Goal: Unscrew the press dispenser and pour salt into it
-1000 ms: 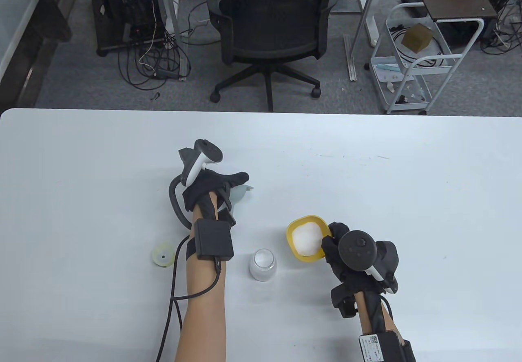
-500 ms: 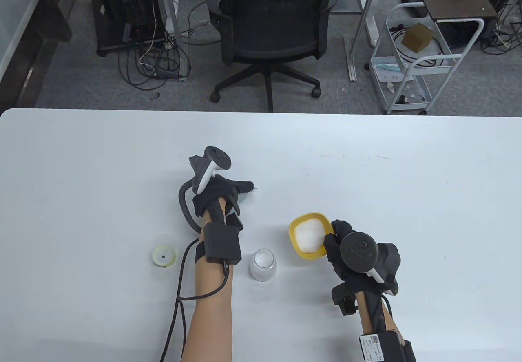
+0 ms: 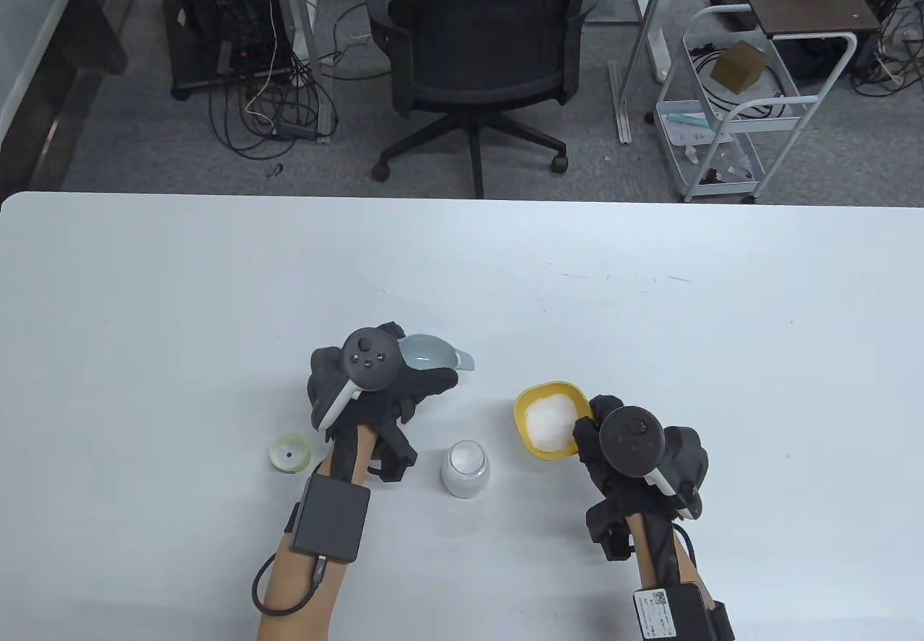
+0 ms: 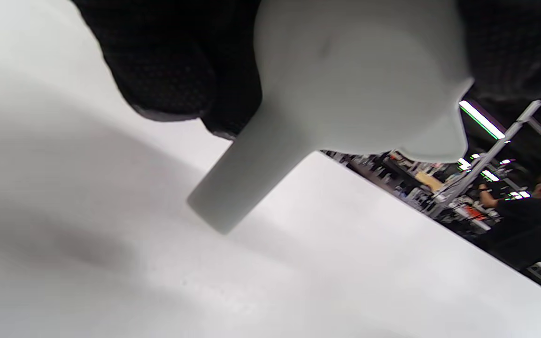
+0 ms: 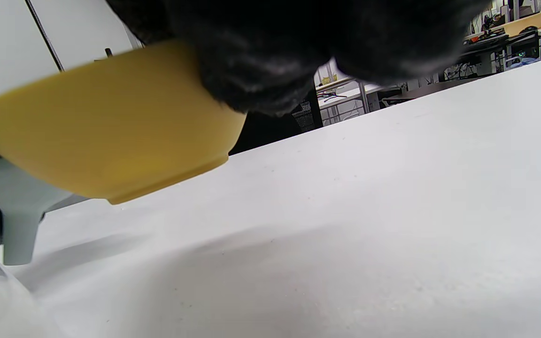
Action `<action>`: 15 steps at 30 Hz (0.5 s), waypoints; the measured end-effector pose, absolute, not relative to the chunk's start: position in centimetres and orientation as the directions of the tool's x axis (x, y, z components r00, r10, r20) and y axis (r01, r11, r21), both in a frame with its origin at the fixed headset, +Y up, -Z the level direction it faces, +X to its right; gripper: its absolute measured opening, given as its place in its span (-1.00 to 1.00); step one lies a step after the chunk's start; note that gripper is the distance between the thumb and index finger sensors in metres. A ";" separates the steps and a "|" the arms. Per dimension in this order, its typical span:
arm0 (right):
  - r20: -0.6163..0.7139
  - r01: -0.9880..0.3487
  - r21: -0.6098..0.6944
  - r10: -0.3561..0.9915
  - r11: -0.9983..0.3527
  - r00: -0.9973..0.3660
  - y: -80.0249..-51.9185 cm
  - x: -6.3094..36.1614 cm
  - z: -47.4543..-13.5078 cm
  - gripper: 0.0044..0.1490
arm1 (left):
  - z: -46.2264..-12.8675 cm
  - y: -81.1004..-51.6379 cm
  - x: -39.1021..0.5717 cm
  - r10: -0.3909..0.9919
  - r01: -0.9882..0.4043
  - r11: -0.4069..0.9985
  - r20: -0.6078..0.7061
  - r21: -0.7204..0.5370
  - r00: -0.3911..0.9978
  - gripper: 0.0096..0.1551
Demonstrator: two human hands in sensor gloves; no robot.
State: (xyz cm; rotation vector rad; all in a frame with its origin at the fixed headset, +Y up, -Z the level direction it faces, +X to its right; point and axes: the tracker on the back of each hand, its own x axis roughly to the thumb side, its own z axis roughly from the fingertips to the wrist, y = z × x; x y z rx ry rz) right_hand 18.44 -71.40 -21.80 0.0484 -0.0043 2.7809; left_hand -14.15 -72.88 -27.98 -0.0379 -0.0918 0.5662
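Note:
My left hand (image 3: 375,381) grips a pale grey funnel (image 3: 427,351), mouth up, above the table behind the jar. In the left wrist view the funnel (image 4: 345,84) fills the top, its spout clear of the table. My right hand (image 3: 613,453) holds a yellow bowl (image 3: 530,392) of white salt (image 3: 546,421) by its near rim. In the right wrist view the bowl (image 5: 111,131) is tilted just above the table. The open dispenser jar (image 3: 465,469) stands between my hands, white inside. Its pale yellow press cap (image 3: 290,452) lies left of my left wrist.
The white table (image 3: 722,323) stretches wide to the right and far side. An office chair (image 3: 480,56) and a white wire cart (image 3: 729,107) stand on the floor beyond the far edge.
My left hand has lifted the funnel and drawn it back toward the jar, turning it mouth up. My right hand and the bowl have barely shifted.

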 end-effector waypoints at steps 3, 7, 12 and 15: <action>0.033 -0.341 0.012 0.341 -0.940 -0.939 -71.6 18.2 -21.8 -0.41 | -25.8 -72.0 -14.7 0.527 -0.535 0.844 0.137 0.031 0.839 0.61; 0.036 -0.333 0.014 0.333 -0.943 -0.942 -71.7 18.0 -21.8 -0.41 | -23.8 -71.2 -15.5 0.563 -0.583 0.807 0.170 0.098 0.809 0.62; 0.033 -0.314 0.012 0.314 -0.949 -0.949 -72.0 17.9 -22.0 -0.41 | -21.5 -70.4 -15.7 0.640 -0.674 0.721 0.219 0.160 0.736 0.61; 0.025 -0.295 0.022 0.295 -0.955 -0.955 -72.4 17.9 -22.1 -0.41 | -20.4 -69.9 -15.3 0.679 -0.722 0.670 0.250 0.174 0.690 0.61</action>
